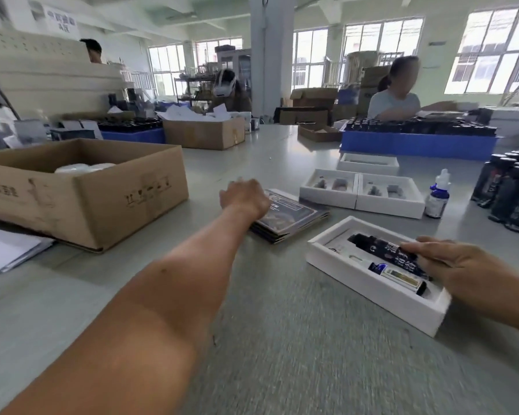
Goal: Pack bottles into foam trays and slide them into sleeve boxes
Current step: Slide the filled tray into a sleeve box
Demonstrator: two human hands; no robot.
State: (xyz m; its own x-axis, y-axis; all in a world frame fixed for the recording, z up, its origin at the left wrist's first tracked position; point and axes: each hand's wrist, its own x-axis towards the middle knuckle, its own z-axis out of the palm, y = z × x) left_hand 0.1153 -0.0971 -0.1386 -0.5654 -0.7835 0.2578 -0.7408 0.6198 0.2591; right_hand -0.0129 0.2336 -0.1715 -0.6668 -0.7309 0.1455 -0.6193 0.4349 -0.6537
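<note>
The left hand (244, 196) reaches forward over the near edge of the sleeves (291, 215), a flat dark stack lying on the table (282, 339); only the back of the hand shows, the fingers are hidden behind it, so I cannot tell if they grasp a sleeve or only rest on it.

The right hand (459, 265) lies on the tray (369, 283), a white foam tray near the front right of the table; its fingers are stretched out and press on the dark bottle (381, 245), which lies flat in the far slot of the tray; they are not curled round it. In the near slot lies a small bottle (402, 277) with a blue and pale label and a dark cap; both bottles are inside the tray.

Behind the tray stand two more white trays (361, 194), side by side and touching, with a third tray (367, 163) just behind them; what their slots hold is too blurred to tell. Just right of them stands a dropper bottle (438, 196), white and blue, upright; further right is a group of dark bottles (513, 196), upright and close together.

On the left of the table sits an open carton (81, 187) with something white inside; papers (9, 250) lie partly under its near corner. A blue crate (417, 143) full of dark bottles stands at the far right; a person (394, 97) sits behind it.
</note>
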